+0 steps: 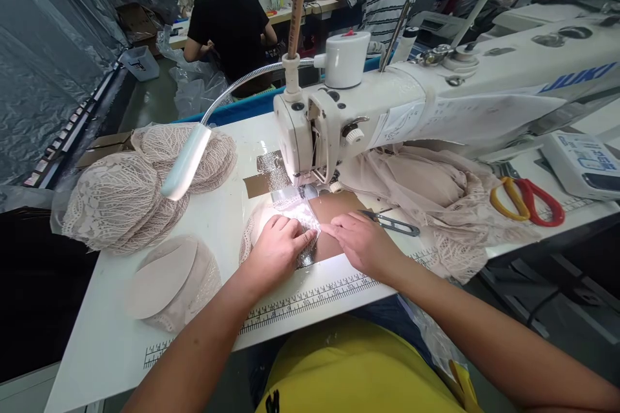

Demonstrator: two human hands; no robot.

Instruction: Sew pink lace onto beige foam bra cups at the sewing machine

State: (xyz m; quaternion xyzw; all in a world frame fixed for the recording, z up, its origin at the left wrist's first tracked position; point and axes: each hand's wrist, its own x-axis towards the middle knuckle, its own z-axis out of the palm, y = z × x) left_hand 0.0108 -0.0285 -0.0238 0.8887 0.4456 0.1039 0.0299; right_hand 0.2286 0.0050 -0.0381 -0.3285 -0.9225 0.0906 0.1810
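Note:
A pale lace fabric piece point(296, 208) lies under the needle of the white sewing machine point(303, 135), lit by the lamp there. My left hand point(277, 245) presses on this piece, its fingers curled and its thumb pointing right along the edge. From the other side my right hand point(361, 242) pinches the piece's right edge, fingertips close to my left thumb. Part of the fabric is hidden beneath my left hand. Thread snips point(394, 224) lie just beyond my right hand.
Stacks of lace cups point(113, 197) and a smaller beige pile point(167, 284) are on the left. A lamp point(186, 164) hangs over the table. To the right are bunched lace fabric point(426, 181), scissors point(527, 200) and a control box point(581, 161). Two people sit behind.

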